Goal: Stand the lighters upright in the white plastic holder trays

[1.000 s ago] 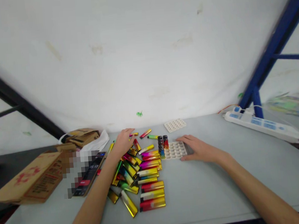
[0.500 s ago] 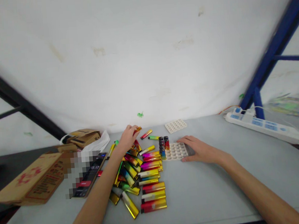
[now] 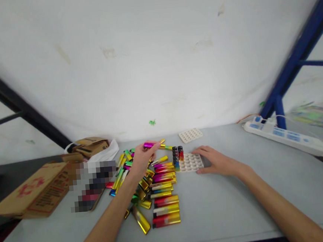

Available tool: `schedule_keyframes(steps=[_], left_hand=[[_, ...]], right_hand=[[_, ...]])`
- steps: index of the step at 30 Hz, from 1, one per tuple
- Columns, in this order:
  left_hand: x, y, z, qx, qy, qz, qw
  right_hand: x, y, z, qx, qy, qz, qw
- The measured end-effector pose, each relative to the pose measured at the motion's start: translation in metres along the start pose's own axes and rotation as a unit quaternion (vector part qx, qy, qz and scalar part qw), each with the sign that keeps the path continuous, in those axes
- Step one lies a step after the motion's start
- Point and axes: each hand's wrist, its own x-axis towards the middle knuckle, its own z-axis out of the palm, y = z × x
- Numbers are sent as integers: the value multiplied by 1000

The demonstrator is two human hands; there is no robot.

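Fingers of the left hand (image 3: 142,158) are closed around a magenta lighter (image 3: 149,146), held left of and beyond the white tray (image 3: 192,162), whose right end is gripped between thumb and fingers of the right hand (image 3: 216,162). Left of the tray, a loose pile (image 3: 142,184) of shiny lighters is spread, and between pile and tray a neater column (image 3: 165,201) is laid. At the tray's left end, black-topped lighters (image 3: 175,155) are stood upright. The tray is judged light and easily slid, so it is best held by its edges. Each lighter is judged light, stiff and rather slick along its casing; it is best pinched across mid-body, clear of the black top. Compared with half a second ago, magenta is shown in the left hand instead of orange-gold, that hand is brought slightly nearer the tray, more of the pile is uncovered beside the left forearm (image 3: 116,210), and the right hand's hold is unchanged.
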Motion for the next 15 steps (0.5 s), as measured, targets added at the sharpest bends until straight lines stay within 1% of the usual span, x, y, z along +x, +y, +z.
schedule_keyframes(steps=[4,7,9,12,14,15], left_hand=[[-9,1,7,-46,-74,-30,996],[-14,4,14,-107,-139,-61,983],[-15,3,16,-138,-144,-72,977],[-14,2,14,-167,-131,-137,968],[-14,2,11,-183,-152,-170,956],[-14,3,10,-190,-164,-172,953]], right_hand=[[0,0,0,-2,-1,-1,1000],[0,0,-1,-4,-5,2,1000],[0,0,-1,-4,-6,2,1000],[-1,0,-1,-2,-4,-3,1000],[-1,0,-1,0,-4,-3,1000],[0,0,-1,1,-4,-2,1000]])
